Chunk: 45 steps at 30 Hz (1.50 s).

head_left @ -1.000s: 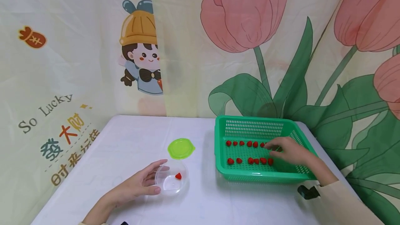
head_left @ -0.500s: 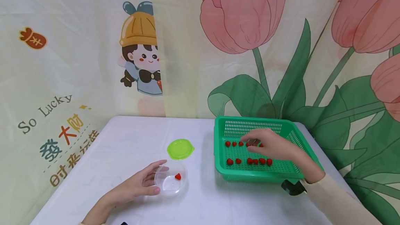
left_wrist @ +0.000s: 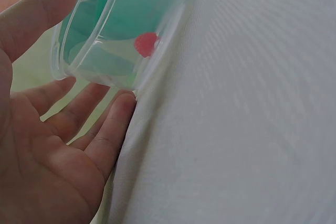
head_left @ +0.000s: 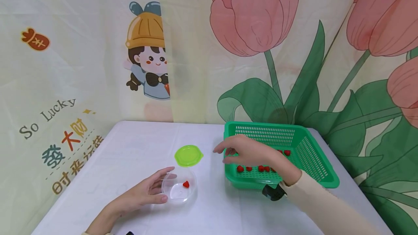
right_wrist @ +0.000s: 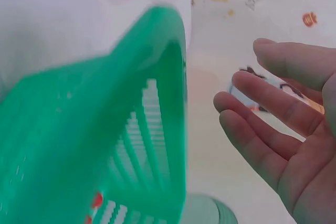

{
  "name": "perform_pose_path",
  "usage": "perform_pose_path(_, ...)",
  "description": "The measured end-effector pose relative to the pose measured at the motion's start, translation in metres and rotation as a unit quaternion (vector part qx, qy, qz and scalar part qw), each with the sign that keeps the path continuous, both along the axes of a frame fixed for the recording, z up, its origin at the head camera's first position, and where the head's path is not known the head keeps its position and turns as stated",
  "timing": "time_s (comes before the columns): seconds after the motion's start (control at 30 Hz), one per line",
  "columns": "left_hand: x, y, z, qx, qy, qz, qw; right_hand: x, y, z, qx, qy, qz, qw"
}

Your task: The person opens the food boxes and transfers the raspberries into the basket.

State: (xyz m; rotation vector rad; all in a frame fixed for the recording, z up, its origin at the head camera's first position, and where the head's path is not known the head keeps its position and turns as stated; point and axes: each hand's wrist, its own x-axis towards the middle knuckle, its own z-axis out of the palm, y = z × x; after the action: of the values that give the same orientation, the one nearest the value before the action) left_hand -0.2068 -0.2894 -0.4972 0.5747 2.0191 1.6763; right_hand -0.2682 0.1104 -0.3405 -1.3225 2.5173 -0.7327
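My left hand (head_left: 138, 196) curves round the left side of a clear plastic cup (head_left: 177, 193) on the table, thumb in front and fingers behind. One raspberry (left_wrist: 146, 44) lies inside the cup in the left wrist view. Over the left rim of a green basket (head_left: 307, 155) hovers my right hand (head_left: 248, 150). In the right wrist view its fingers (right_wrist: 278, 100) are loosely spread, with nothing between them. Several raspberries (head_left: 261, 168) lie in the basket in two rows, partly hidden by my right hand and forearm.
A bright green lid (head_left: 188, 156) lies on the white tablecloth (head_left: 143, 144) behind the cup. Printed curtains (head_left: 192, 46) hang behind and to the left of the table. The basket stands at the table's right side.
My right hand has moved left, from above the right part of the basket to its left rim. Raspberries at the back row's right end now show. The left hand and cup have stayed put.
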Motion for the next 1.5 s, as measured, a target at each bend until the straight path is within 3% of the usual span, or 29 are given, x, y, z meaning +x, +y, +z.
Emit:
perform_pose_path(0.67,-0.001,0.0,0.0,-0.005,-0.009,-0.003,0.9999,-0.01,-0.095,-0.044,0.084,-0.04,0.067,0.9935)
perform_pose_path(0.9,-0.001,0.0,0.001,0.001,-0.001,-0.005,1.0,-0.009,-0.112,-0.049,0.106,-0.019,0.095,0.9896)
perform_pose_path(1.23,-0.001,0.002,0.001,0.0,-0.006,-0.003,1.0,-0.008,-0.128,-0.061,0.158,-0.004,0.088,0.9836)
perform_pose_path(1.5,-0.001,0.0,0.0,0.002,0.0,-0.002,1.0,-0.006,-0.138,-0.063,0.188,0.009,0.09,0.978)
